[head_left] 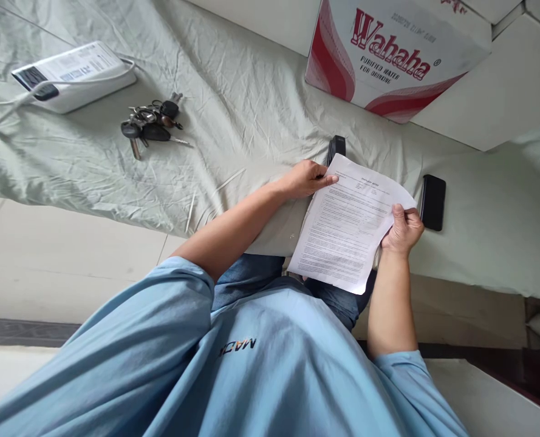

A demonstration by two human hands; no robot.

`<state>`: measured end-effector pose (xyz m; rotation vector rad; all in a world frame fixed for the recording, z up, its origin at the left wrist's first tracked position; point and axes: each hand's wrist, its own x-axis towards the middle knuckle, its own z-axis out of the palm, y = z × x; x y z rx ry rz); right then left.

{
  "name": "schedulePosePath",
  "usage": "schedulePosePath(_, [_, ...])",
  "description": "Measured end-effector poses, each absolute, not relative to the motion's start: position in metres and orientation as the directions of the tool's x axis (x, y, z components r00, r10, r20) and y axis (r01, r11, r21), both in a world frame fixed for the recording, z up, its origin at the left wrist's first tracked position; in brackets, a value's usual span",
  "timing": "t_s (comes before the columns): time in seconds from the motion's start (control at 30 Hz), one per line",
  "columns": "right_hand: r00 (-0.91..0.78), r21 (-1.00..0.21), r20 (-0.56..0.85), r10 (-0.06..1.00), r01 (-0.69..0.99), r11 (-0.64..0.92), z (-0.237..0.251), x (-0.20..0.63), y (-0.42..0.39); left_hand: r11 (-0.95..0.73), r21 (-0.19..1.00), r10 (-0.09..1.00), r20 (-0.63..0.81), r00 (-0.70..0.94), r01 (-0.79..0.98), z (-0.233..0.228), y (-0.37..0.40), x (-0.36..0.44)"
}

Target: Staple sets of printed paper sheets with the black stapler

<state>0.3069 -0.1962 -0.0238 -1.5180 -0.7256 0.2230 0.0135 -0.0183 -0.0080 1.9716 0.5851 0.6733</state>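
Note:
A printed sheet of paper (342, 224) is held over my lap and the edge of the cloth-covered table, its lower edge curling a little. My left hand (308, 179) pinches it near the upper left corner, thumb on top. At the right edge, my right hand (403, 229) grips the paper with its thumb on the printed face and the fingers curled behind. A black object (338, 145), perhaps a stapler, sticks out from behind the paper's top left corner; the rest of it is hidden. Just right of my right hand lies a black smartphone (433, 202).
A bunch of keys (153, 121) lies on the pale green cloth (233, 115). Farther left is a white power bank (76, 76) with a cable (5, 112). A red and white Wahaha water carton (388, 57) stands at the back, beside white boxes (502, 85).

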Motion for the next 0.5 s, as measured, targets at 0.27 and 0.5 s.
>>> schedulePosePath(0.27, [0.766,-0.957,0.261,0.587,0.284,0.055,-0.022,0.3,-0.196,-0.447,0.886,0.659,0.235,0.715,0.121,-0.011,-0.018,0.014])
schedulePosePath(0.5, [0.776,-0.975,0.214,0.593,0.21,0.076,-0.008,0.293,-0.196,-0.307,0.951,0.732,0.221,0.645,0.023,-0.014,-0.012,0.016])
